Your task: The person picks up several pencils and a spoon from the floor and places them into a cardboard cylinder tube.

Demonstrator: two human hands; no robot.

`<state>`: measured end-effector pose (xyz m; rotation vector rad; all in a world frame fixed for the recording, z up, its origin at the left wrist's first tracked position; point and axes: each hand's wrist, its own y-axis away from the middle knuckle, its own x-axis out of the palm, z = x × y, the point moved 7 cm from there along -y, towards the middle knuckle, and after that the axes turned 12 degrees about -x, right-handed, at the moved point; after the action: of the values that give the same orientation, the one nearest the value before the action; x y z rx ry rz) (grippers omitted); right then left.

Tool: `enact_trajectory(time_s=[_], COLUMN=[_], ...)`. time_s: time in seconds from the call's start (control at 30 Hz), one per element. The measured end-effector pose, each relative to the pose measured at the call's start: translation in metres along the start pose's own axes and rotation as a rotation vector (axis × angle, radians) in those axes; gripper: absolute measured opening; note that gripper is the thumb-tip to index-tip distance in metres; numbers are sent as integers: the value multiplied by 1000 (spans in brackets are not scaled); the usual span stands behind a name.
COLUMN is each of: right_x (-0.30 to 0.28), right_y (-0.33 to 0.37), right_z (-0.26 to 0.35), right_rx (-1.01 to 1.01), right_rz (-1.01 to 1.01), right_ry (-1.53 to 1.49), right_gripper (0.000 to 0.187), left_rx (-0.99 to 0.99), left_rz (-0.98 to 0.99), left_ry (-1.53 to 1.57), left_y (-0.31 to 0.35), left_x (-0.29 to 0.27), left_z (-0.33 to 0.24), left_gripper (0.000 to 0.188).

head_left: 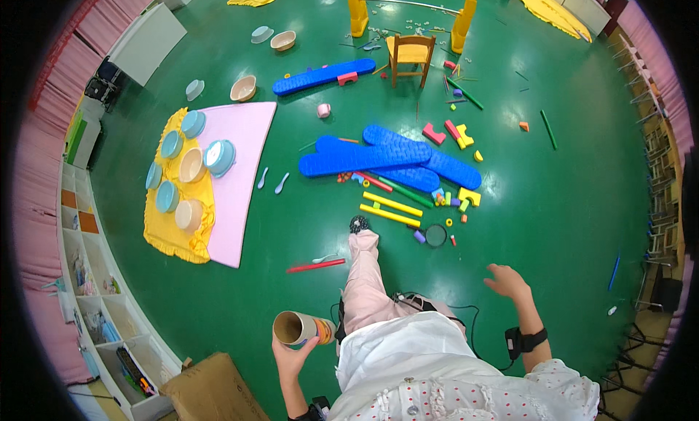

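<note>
My left hand [291, 359] grips a cardboard tube [300, 328] with a colourful printed end, its open mouth facing up and left, low beside my body. My right hand [506, 281] hangs out to the right above the green floor [568, 202], fingers spread and holding nothing; a black band sits on its wrist. My leg in pale pink trousers [364, 275] steps forward toward the toys. Ahead lie blue foam planks [364, 156], yellow sticks [392, 210], green and red sticks and several small coloured blocks.
A pink and yellow mat [240, 173] on the left carries several blue and tan bowls. A red stick and a spoon [315, 264] lie near my foot. A small wooden chair [410, 57] stands farther off; a cardboard box [207, 388] and white shelves [95, 290] sit at lower left.
</note>
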<state>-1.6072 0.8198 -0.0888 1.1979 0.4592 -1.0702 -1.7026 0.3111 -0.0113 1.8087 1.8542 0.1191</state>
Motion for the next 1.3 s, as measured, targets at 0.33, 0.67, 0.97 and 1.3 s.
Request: enact_trajectory(time_s=[0.33, 0.67, 0.97, 1.3], right_x=[-160, -185, -185, -65], right_y=[-238, -359, -461, -456], right_z=[62, 61, 137, 154], right_rx=[-122, -93, -137, 155], right_rz=[-316, 16, 87, 197], right_ry=[-260, -24, -201, -362], right_gripper=[38, 39, 34, 34], left_rx=[225, -83, -238, -136], left_rz=[15, -136, -163, 15], left_ry=[-157, -86, -23, -226], left_y=[-294, -342, -388, -545], left_x=[34, 11, -38, -105], left_z=[-178, -159, -129, -155], left_gripper=[66, 66, 64, 67])
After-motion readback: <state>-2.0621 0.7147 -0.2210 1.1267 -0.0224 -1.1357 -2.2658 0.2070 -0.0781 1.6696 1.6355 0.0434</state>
